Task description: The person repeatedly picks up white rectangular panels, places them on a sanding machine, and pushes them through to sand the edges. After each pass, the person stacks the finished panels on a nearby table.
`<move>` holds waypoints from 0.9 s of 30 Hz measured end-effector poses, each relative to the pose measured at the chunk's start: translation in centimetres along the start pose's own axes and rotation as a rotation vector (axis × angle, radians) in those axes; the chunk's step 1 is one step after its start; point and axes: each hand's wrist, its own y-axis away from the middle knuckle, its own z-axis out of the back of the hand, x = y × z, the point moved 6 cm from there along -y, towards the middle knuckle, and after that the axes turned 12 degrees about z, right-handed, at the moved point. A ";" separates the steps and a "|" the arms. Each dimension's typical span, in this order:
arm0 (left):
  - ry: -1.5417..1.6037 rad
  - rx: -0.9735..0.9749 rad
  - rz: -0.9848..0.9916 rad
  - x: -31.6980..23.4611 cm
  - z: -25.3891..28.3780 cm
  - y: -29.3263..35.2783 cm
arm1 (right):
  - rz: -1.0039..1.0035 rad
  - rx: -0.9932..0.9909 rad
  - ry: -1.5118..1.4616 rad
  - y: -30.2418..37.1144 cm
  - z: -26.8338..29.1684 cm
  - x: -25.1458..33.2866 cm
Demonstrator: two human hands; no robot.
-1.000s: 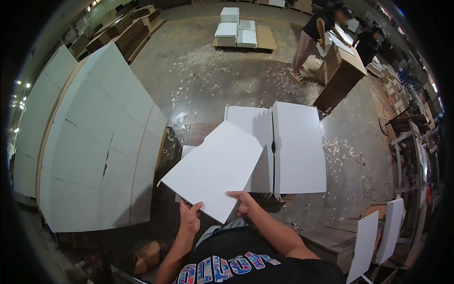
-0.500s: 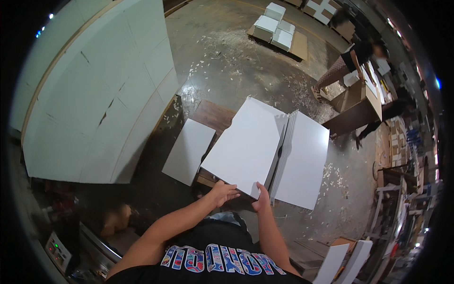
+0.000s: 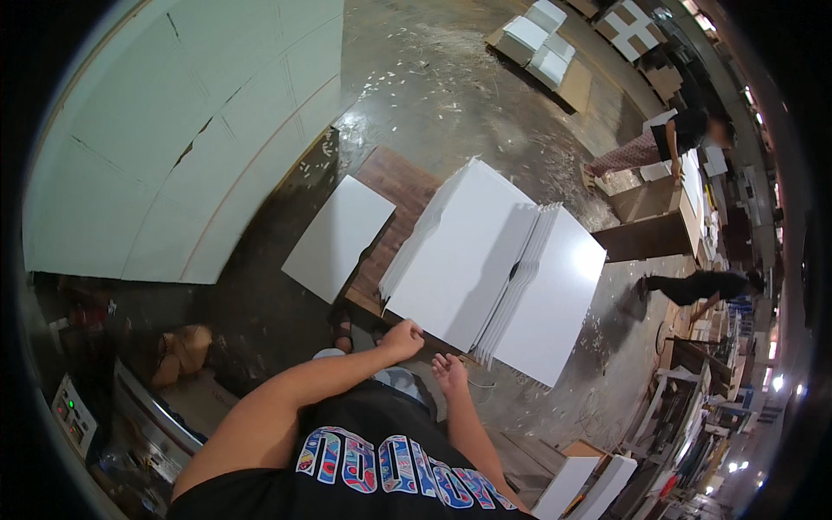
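White panel (image 3: pixel 464 247), now lowered, lies stacked just beyond the left grip (image 3: pixel 402 341).

"What's on the brown board (image 3: pixel 406 192)?"
"A white panel stack (image 3: pixel 464 251), on its right; the second stack's (image 3: pixel 555 299) support is hidden."
"And the floor (image 3: pixel 459 108)?"
"Pale scraps (image 3: pixel 381 82), beyond the board."

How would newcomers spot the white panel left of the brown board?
Find the huge pale block, upper left. Right of it is a brown board; the white panel lies along its left edge. It's alone, unlike the two larger adjoining stacks.
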 end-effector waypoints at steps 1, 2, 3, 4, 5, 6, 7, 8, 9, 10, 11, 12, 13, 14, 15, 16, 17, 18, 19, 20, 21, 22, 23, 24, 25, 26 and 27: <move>-0.078 -0.186 -0.081 0.0 1.4 -0.1 | -0.029 -0.023 0.009 -0.6 0.2 -0.5; -0.183 -0.339 -0.104 0.1 2.6 -0.3 | -0.019 0.023 -0.032 -1.2 -0.1 -0.6; -0.282 -0.359 -0.090 0.2 3.2 -0.9 | -0.007 0.015 -0.051 -1.8 -0.2 -0.6; -0.294 -0.405 -0.113 0.0 3.9 -1.5 | 0.008 -0.045 -0.054 -2.4 -0.1 -0.4; -0.317 -0.464 -0.138 -0.2 4.5 -1.8 | 0.011 0.007 -0.076 -2.9 -0.8 -0.1; -0.349 -0.512 -0.146 -0.4 5.1 -2.2 | 0.017 0.008 -0.084 -3.4 -1.3 0.3; -0.306 -0.464 -0.096 -0.2 5.5 -2.9 | 0.018 -0.028 -0.081 -3.8 -1.6 0.6; -0.270 -0.408 -0.032 0.1 5.8 -3.6 | 0.005 0.005 -0.121 -4.2 -2.3 0.9; -0.229 -0.350 0.032 0.5 6.1 -4.2 | -0.014 0.000 -0.150 -4.5 -2.9 1.2; -0.283 -0.321 0.012 0.3 6.2 -4.5 | -0.010 -0.014 -0.165 -4.8 -3.2 1.5; -0.333 -0.287 -0.007 0.4 6.4 -4.7 | -0.009 0.018 -0.162 -4.8 -3.6 1.6; -0.403 -0.267 -0.020 0.4 6.4 -4.9 | 0.014 0.038 -0.146 -4.8 -3.8 1.7; -0.441 -0.267 -0.061 0.2 6.5 -5.1 | 0.029 -0.024 -0.107 -4.9 -3.5 1.8; -0.497 -0.284 -0.094 0.1 6.6 -5.2 | 0.038 0.046 -0.141 -4.8 -3.9 1.9; -0.565 -0.303 -0.127 0.0 6.6 -5.4 | 0.039 0.035 -0.153 -4.7 -3.7 1.8; -0.579 -0.316 -0.141 0.0 6.7 -5.6 | 0.030 0.005 -0.159 -4.5 -3.4 1.7; -0.609 -0.328 -0.156 -0.1 6.7 -6.0 | 0.025 0.060 -0.175 -4.3 -3.6 1.8; -0.639 -0.340 -0.173 -0.3 6.8 -6.3 | 0.016 0.103 -0.188 -4.0 -3.8 2.0; -0.641 -0.370 -0.176 -0.3 7.0 -6.7 | 0.021 0.075 -0.174 -3.8 -3.7 2.2; -0.644 -0.400 -0.179 -0.5 7.2 -7.1 | 0.008 0.141 -0.193 -3.4 -4.2 2.4; -0.647 -0.425 -0.174 -0.5 7.4 -7.6 | 0.008 0.136 -0.183 -3.1 -4.4 2.6; -0.684 -0.446 -0.201 -0.7 7.4 -7.9 | 0.012 0.074 -0.153 -2.8 -4.2 2.8; -0.723 -0.461 -0.216 -0.9 7.4 -8.3 | 0.017 0.124 -0.172 -2.5 -4.9 3.0; -0.761 -0.469 -0.214 -1.0 7.4 -8.6 | 0.024 0.116 -0.170 -2.2 -5.2 3.2; -0.766 -0.484 -0.228 -1.2 7.4 -8.8 | 0.025 0.091 -0.171 -1.9 -5.3 3.4; -0.773 -0.492 -0.229 -1.3 7.4 -9.0 | 0.032 0.102 -0.178 -1.6 -5.7 3.6; -0.794 -0.508 -0.232 -1.5 7.3 -9.1 | 0.034 0.098 -0.187 -1.5 -5.9 3.8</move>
